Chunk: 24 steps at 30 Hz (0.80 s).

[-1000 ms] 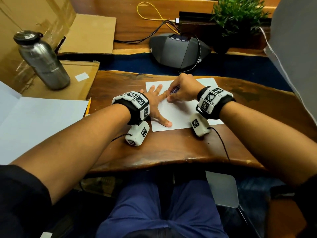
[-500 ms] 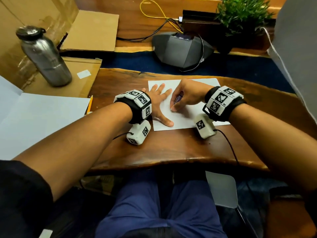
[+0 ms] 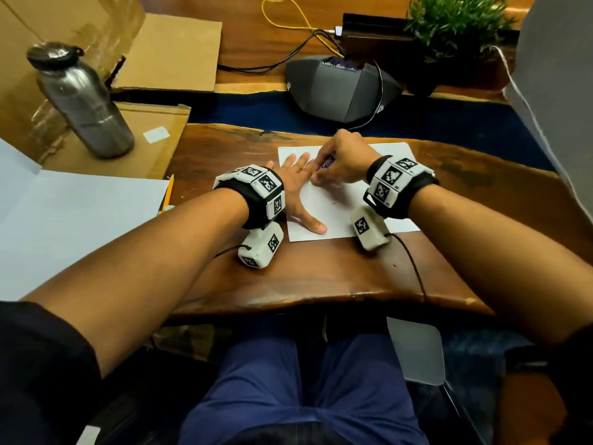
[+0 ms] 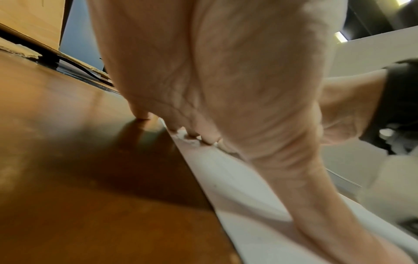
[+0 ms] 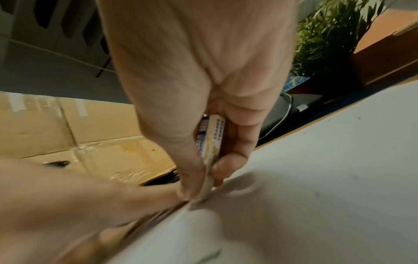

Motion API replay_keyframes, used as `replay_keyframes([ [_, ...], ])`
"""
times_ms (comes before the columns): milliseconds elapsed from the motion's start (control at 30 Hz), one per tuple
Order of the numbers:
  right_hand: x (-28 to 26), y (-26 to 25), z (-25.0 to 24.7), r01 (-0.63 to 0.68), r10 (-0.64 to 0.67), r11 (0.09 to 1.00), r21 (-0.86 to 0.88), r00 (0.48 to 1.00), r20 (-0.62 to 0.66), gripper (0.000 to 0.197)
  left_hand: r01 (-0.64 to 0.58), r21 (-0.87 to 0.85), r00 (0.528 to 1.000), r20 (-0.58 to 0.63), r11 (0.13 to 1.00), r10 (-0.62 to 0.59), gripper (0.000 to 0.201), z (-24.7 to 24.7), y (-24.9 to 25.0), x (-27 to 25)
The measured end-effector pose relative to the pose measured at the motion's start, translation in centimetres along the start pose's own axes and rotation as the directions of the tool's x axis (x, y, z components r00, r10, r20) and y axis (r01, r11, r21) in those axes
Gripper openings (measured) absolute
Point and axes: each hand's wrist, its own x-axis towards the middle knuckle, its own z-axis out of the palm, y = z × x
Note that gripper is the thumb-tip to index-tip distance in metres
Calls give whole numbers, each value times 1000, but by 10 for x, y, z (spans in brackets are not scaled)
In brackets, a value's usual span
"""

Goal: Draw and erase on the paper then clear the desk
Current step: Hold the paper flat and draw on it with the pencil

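Right hand (image 3: 341, 162) slid its pinched eraser (image 5: 210, 148) toward left hand (image 3: 296, 187), spread on paper (image 3: 337, 203)

Black sleeves (image 3: 38, 364), marker-tagged wristbands (image 3: 256, 191), blue trousers (image 3: 288, 396)

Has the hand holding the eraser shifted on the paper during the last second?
Yes. The right hand with the eraser slid toward the paper's near edge, then back beside the left hand.

A steel bottle (image 3: 84, 101) is standing far left of the fingers; a speakerphone (image 3: 341, 88) and plant (image 3: 455, 24) are sitting beyond them.
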Motion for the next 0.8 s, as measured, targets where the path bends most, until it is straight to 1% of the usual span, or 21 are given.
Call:
replay_keyframes([
  [33, -5, 1, 2, 20, -20, 1000, 7, 998, 51, 18, 1, -3, 1000, -1, 1000, -1, 150, 0, 0, 0],
  [67, -11, 2, 2, 42, -42, 999, 9, 990, 131, 17, 0, -7, 1000, -4, 1000, 0, 150, 1, -1, 0],
  [100, -17, 0, 1, 65, -63, 998, -2, 975, 215, 17, 0, -8, 1000, -10, 1000, 0, 151, 1, -1, 1],
  [133, -19, 0, 0, 84, -77, 996, -14, 961, 265, 18, -1, -6, 1000, -13, 1000, 1, 151, 1, -1, 0],
  [167, -17, -1, -1, 88, -80, 996, -21, 963, 257, 19, -2, -3, 1000, -12, 1000, 2, 151, 1, -1, -1],
  [200, -12, 0, -2, 69, -64, 997, -21, 980, 190, 20, 1, -3, 1000, -10, 1000, -1, 152, 1, 0, -1],
  [233, -6, 0, -2, 32, -30, 999, -17, 995, 96, 21, 3, -1, 1000, -5, 1000, -3, 152, 0, 0, 0],
  [267, -2, 0, -2, -3, 3, 1000, -18, 1000, 5, 21, 2, 1, 1000, 0, 1000, -2, 153, 1, 1, 1],
  [300, -1, 0, 0, -14, 12, 1000, -22, 999, -50, 21, 1, 0, 1000, 3, 1000, -1, 153, 1, 1, 1],
  [333, -2, 0, 2, 0, -2, 1000, -29, 999, -53, 20, -1, -3, 1000, 2, 1000, 1, 154, 0, 1, 0],
  [367, -6, 0, 4, 24, -24, 999, -36, 1000, -1, 19, -3, -9, 1000, 0, 1000, 3, 154, 0, 0, 0],
  [433, -18, -3, 3, 51, -42, 997, -50, 984, 172, 17, -4, -15, 1000, -8, 1000, 3, 153, 1, -1, -1],
  [467, -19, -4, 1, 51, -40, 998, -47, 974, 222, 16, -3, -12, 1000, -8, 1000, 3, 153, 1, -1, -2],
  [500, -18, -4, 0, 46, -37, 998, -37, 976, 217, 16, -3, -10, 1000, -2, 1000, 3, 153, 0, 0, -2],
  [567, -8, -4, 0, 21, -20, 1000, -9, 994, 105, 18, -3, -16, 1000, 17, 1000, 3, 155, -1, 0, -1],
  [633, -3, -2, 5, -1, 1, 1000, 27, 1000, 1, 19, 0, -14, 1000, 22, 1000, 1, 155, -1, 1, -1],
  [700, -7, 7, 6, -27, 31, 996, 83, 998, -48, 16, 3, -2, 1000, 20, 1000, -3, 153, -2, 1, -1],
  [800, -24, 33, -15, -122, 139, 968, 219, 988, -66, 9, 2, 13, 1000, 14, 1000, -2, 149, -3, 2, -5],
])
